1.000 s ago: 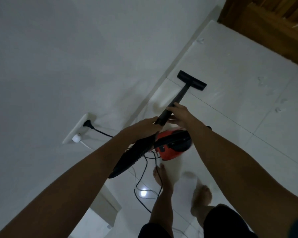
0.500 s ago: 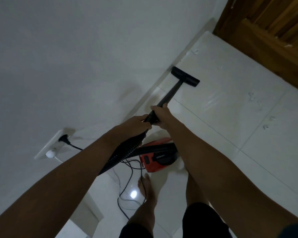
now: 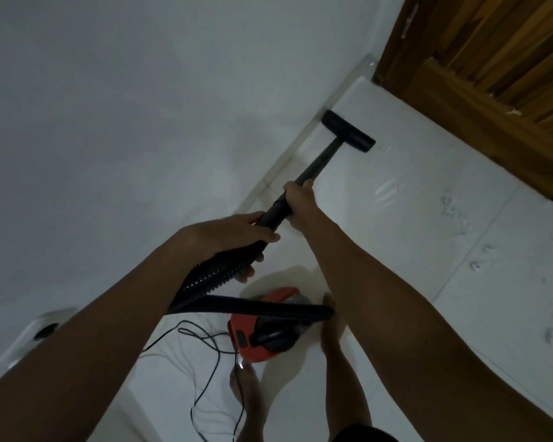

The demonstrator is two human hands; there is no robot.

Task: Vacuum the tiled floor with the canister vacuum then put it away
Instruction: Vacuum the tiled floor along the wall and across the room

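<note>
A white tiled floor (image 3: 412,237) runs from the lower middle toward the upper right, where it ends at a wooden door (image 3: 498,68). A white wall (image 3: 125,106) fills the left side, meeting the floor along a pale skirting edge (image 3: 304,148) that slants up toward the door corner. Open floor lies to the right of the person's arms, marked with faint smudges near the right edge.

The black floor nozzle (image 3: 348,131) sits flat on the tile, one end touching the skirting edge, near the door corner. A dark rigid wand (image 3: 320,164) slopes back from it to the hands.

The right hand (image 3: 299,204) holds the wand in a closed grip, fingers wrapped round it. The left hand (image 3: 233,231) grips just behind it, where the wand joins the ribbed black hose (image 3: 217,275); its fingers curl over the top and its thumb lies under the hose. The hose bends back beneath the left forearm and crosses to the red canister vacuum (image 3: 259,333), which stands on the floor between the person's bare feet, just beside the right foot (image 3: 331,330). The left foot (image 3: 246,387) is nearer the camera.

A thin black power cord (image 3: 205,362) loops loosely over the floor left of the canister. A white wall socket (image 3: 35,336) with a dark plug shows at the lower left, partly hidden by the left forearm.
</note>
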